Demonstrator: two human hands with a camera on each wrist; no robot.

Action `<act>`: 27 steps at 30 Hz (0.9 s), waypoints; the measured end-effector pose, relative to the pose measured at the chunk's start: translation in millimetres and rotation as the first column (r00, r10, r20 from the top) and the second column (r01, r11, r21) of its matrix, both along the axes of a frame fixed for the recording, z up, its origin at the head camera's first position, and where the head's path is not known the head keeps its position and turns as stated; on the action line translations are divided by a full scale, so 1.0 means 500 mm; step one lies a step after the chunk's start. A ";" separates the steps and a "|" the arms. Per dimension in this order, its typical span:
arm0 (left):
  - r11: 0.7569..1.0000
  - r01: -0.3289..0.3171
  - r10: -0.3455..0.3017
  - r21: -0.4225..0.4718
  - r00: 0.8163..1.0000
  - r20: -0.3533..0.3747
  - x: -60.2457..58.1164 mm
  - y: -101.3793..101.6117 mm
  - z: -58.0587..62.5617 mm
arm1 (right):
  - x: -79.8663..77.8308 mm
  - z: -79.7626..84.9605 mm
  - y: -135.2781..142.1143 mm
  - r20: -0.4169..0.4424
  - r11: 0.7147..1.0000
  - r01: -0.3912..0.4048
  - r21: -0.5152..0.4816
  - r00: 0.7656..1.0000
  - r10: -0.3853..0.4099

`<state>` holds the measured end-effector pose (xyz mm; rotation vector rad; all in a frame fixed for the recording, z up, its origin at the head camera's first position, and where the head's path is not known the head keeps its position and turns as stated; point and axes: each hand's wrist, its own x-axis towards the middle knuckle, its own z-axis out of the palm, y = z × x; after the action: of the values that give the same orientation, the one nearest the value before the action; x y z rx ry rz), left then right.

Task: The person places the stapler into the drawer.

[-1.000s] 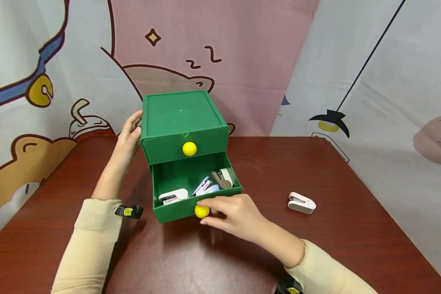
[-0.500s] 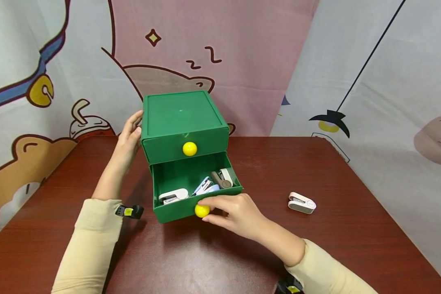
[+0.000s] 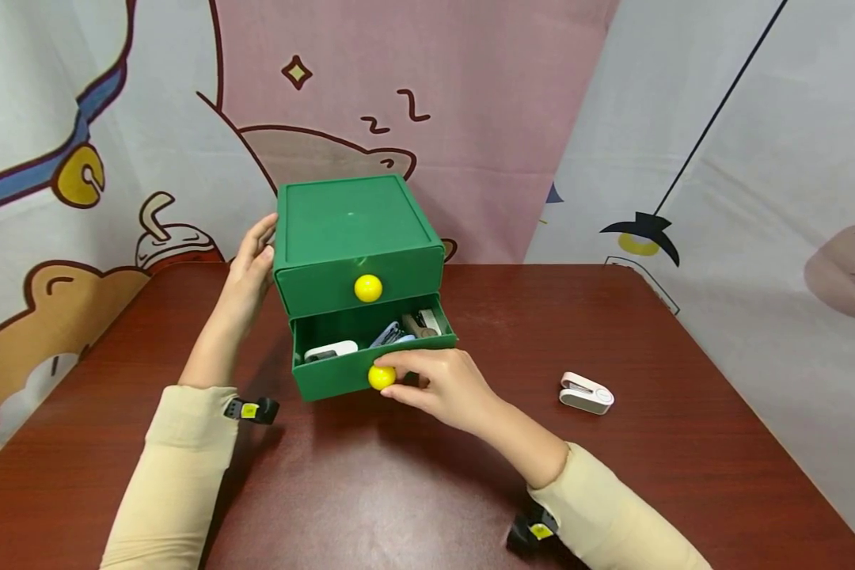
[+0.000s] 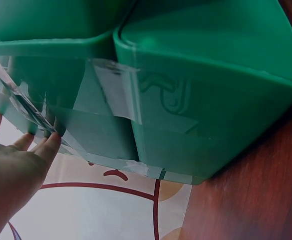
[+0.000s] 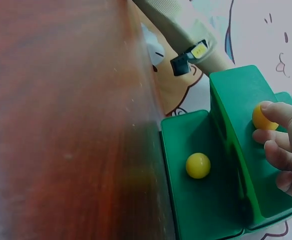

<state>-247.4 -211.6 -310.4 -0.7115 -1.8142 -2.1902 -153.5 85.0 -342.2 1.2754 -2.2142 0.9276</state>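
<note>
A green drawer cabinet (image 3: 356, 218) stands on the table, one drawer (image 3: 335, 375) partly pulled out. My right hand (image 3: 450, 385) pinches that drawer's round yellow knob (image 3: 381, 377) between thumb and fingers; the right wrist view shows the same grip on the knob (image 5: 264, 118). Inside lie several small staplers: a white stapler (image 3: 333, 350) at left, a blue stapler (image 3: 387, 335) in the middle, and brown and white ones at right, partly hidden by the drawer front. My left hand (image 3: 248, 269) rests its extended fingers on the cabinet's left side, seen too in the left wrist view.
A white stapler (image 3: 586, 393) lies on the brown table (image 3: 513, 317) right of the cabinet. Above the pulled drawer is a closed one with a yellow knob (image 3: 367, 289); the right wrist view shows another closed drawer (image 5: 196, 195) below. A cartoon-print curtain (image 3: 470, 119) hangs behind.
My right hand has pushed the drawer partway into the cabinet, so less of the staplers shows. My left hand stays in place against the cabinet's side.
</note>
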 end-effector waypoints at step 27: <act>1.000 0.005 -0.005 0.011 1.000 -0.003 -0.001 -0.001 -0.003 | -0.099 -0.020 -0.048 0.194 0.979 0.191 -0.072 0.965 -0.174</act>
<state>-247.9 -211.9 -311.7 -0.7179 -1.8001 -2.1993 -203.2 61.2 -352.1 0.9591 -2.3549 1.0995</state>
